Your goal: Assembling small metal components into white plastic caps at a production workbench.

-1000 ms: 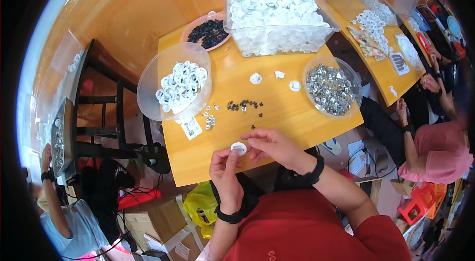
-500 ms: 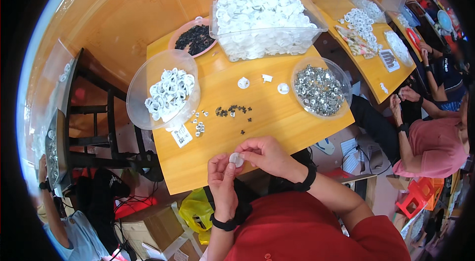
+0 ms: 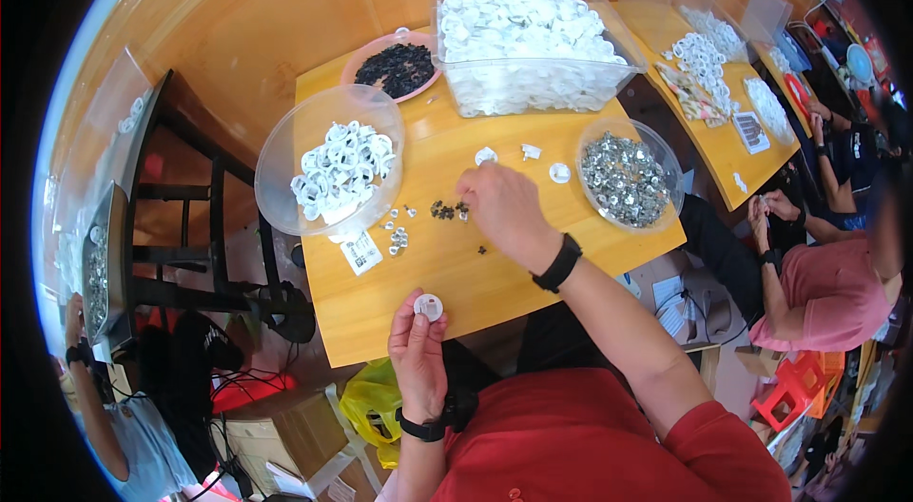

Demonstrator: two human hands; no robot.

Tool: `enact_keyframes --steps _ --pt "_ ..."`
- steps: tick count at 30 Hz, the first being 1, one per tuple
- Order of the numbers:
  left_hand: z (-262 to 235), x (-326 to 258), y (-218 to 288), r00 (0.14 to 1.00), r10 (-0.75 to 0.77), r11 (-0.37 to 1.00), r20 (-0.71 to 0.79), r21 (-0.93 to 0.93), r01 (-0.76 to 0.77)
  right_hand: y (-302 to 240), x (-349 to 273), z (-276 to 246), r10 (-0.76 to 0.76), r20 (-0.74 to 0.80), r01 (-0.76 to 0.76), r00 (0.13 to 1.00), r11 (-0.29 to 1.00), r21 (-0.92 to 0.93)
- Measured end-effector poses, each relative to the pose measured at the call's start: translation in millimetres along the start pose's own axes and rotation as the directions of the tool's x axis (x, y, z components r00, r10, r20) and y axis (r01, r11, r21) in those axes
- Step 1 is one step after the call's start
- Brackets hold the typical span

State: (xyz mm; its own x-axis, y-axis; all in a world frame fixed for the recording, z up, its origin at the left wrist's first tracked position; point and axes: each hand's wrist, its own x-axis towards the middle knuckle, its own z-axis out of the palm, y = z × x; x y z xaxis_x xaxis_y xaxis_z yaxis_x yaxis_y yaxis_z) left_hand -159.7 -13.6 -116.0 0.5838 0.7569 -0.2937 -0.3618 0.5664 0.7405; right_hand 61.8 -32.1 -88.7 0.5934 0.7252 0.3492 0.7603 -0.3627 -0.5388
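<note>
My left hand (image 3: 417, 359) holds a round white plastic piece (image 3: 429, 306) between thumb and fingers, its face with a small raised pattern turned up, at the table's near edge. My right hand (image 3: 506, 209) is over the middle of the table, fingers bunched and pointing down beside a small heap of dark cross-shaped pieces (image 3: 441, 210). Its fingertips are partly hidden, so anything between them cannot be made out. Just beyond it lies a white round part (image 3: 486, 155). Several small shiny metal pieces (image 3: 398, 241) lie left of the heap.
A clear tub (image 3: 270, 155) of white rings stands left; a clear tub (image 3: 678, 163) of metal pieces, right. Behind are a pink bowl (image 3: 351, 67) of black pieces and a large clear bin (image 3: 533, 74) of white parts. Other people work at both sides.
My right hand has let go of the white round piece and moved forward to the dark pieces. My left hand keeps the piece, now lower and tilted face up. The view has shifted slightly.
</note>
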Motion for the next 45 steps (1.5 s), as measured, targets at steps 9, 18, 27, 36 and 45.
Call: enact_keyframes --steps 9,18,27,36,45 --pt "-4 6 3 0.999 -0.017 1.000 0.029 0.013 0.017 12 1 7 -0.106 0.270 0.117 0.957 0.993 -0.025" --pt "5 7 6 0.998 -0.030 0.997 0.061 0.067 0.026 21 -5 14 -0.206 0.252 0.178 0.945 0.975 0.130" --pt "30 15 7 0.998 0.052 0.946 0.038 0.318 -0.061 -13 -26 -25 -0.089 0.777 -0.667 0.623 0.457 0.588" --pt "35 12 0 0.987 0.154 0.908 0.039 0.388 -0.157 -13 -47 -12 -0.063 0.682 -0.575 0.729 0.484 0.659" --pt "32 10 1 0.999 0.038 0.975 0.011 0.219 -0.039 -23 -62 -19 -0.002 0.551 -0.470 0.834 0.520 0.713"
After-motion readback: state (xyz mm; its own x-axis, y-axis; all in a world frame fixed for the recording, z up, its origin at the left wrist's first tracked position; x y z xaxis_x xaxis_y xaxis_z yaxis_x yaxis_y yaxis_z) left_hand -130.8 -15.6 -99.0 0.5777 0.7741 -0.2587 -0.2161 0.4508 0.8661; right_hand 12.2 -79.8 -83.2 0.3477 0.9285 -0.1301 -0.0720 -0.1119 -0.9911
